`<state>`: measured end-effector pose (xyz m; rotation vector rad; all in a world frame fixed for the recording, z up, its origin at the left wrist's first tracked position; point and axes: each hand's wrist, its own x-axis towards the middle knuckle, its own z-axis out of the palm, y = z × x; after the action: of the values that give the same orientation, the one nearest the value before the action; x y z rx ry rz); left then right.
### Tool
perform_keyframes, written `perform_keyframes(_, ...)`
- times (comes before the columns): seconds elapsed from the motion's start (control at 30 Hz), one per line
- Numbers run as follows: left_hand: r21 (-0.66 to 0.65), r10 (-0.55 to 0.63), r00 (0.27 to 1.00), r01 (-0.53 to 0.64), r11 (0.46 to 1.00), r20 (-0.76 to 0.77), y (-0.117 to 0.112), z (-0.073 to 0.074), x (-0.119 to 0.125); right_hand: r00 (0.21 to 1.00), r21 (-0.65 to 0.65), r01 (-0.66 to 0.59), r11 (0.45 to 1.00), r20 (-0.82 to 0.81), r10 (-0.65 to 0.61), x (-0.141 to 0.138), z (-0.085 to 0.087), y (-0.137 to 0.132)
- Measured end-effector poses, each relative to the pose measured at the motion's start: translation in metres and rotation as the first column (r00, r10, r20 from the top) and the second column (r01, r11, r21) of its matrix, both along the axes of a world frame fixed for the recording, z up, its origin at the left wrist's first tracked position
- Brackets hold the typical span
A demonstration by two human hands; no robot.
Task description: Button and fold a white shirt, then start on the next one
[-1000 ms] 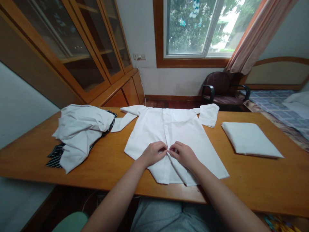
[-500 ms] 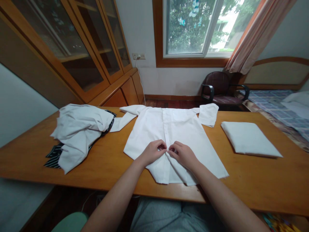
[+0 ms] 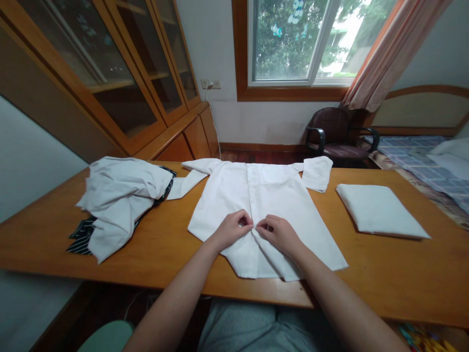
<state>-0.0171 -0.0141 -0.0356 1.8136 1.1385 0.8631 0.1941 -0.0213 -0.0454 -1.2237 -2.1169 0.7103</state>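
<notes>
The hands [image 3: 231, 231] and slender forearms [image 3: 179, 296] are bare, and soft-looking legwear [image 3: 238, 322] in plain, creased grey shows at six o'clock.

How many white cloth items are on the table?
3 visible: crumpled cloth at left, spread shirt in the middle, folded cloth at right. More may hide in the crumpled cloth.

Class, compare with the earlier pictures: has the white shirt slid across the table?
No. The white shirt shows no visible slide: its lower hem lies in the same place against the table's near edge.
</notes>
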Motion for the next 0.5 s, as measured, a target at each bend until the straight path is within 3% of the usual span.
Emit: perform_keyframes(0.5,-0.023,0.003,0.998,-0.001,1.000,0.055,-0.0004,0.0007,-0.0005,0.992,-0.098,0.065,0.993,-0.097,-0.075,-0.0051,-0.0008,0.0012)
